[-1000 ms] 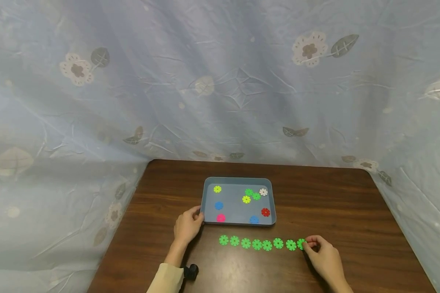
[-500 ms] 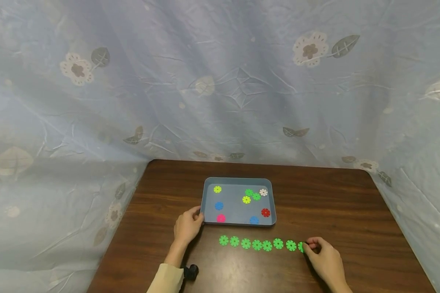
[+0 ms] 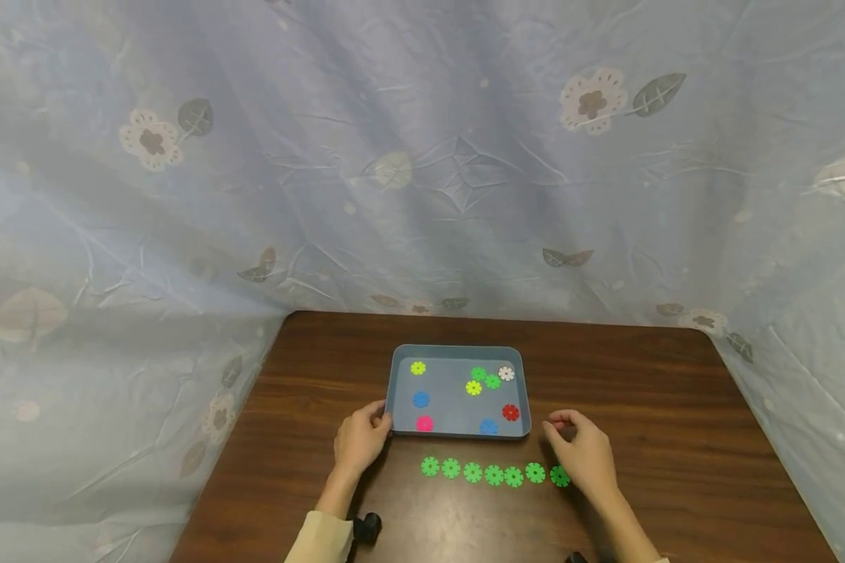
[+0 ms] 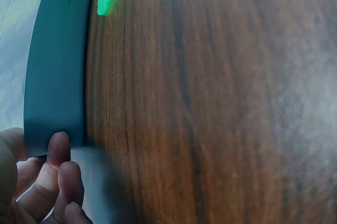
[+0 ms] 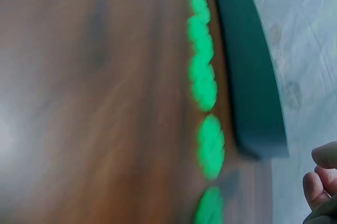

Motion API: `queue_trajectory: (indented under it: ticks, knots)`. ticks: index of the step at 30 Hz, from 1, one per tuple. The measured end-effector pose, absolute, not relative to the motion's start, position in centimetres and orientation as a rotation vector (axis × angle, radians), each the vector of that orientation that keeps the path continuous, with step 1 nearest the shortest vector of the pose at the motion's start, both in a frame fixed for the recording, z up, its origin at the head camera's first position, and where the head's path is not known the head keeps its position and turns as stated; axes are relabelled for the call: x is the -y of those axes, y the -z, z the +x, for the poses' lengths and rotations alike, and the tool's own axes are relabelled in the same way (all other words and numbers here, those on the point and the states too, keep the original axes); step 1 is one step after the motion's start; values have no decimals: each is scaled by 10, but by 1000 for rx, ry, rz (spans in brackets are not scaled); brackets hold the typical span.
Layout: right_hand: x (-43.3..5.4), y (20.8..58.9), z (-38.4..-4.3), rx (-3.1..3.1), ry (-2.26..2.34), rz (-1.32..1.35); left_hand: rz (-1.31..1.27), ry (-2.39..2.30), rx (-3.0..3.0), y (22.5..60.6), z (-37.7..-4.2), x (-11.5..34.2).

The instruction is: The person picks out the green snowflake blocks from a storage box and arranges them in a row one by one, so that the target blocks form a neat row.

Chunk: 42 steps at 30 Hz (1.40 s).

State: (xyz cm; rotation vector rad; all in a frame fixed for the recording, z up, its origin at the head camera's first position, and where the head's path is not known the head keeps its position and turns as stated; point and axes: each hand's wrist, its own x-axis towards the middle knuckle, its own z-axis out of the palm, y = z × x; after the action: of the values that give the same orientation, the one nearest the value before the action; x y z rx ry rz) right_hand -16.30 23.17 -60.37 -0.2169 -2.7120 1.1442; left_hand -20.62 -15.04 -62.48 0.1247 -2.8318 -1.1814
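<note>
My left hand (image 3: pixel 357 442) grips the near left corner of a shallow grey-blue tray (image 3: pixel 447 379), thumb at the rim and fingertips (image 4: pixel 59 142) against the outer wall. My right hand (image 3: pixel 586 455) hovers by the tray's near right corner, fingers loosely bent and nothing visible between thumb and fingertips. Several green notched plastic discs (image 3: pixel 494 475) form a row on the table in front of the tray; the right hand covers the row's right end. Inside the tray lie a red disc (image 3: pixel 510 412), a white disc (image 3: pixel 506 374), a pink disc (image 3: pixel 425 424), and blue, yellow and green ones.
The brown wooden table (image 3: pixel 683 422) extends to both sides of the tray. A pale flowered cloth (image 3: pixel 422 195) hangs behind the table and along its sides. A black wrist camera (image 3: pixel 368 528) sits at the left sleeve.
The right hand has let go of the green disc at the row's right end and moved left and away from me, toward the tray. The left hand stays at the tray corner.
</note>
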Motion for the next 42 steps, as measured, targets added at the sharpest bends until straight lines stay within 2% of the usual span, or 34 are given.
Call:
queue_trajectory:
  ticks: [12, 18, 32, 42]
  knots:
    - [-165, 595, -240, 2654, -1303, -172, 140, 1175, 2833, 624, -206, 149]
    - [-140, 601, -266, 2653, -1314, -154, 124, 1188, 2822, 624, -205, 150]
    - [-124, 631, -286, 2767, -1237, -262, 138, 1158, 2819, 627, -203, 151]
    - [-126, 635, -292, 2866, -1061, -256, 139, 1163, 2822, 626, -204, 150]
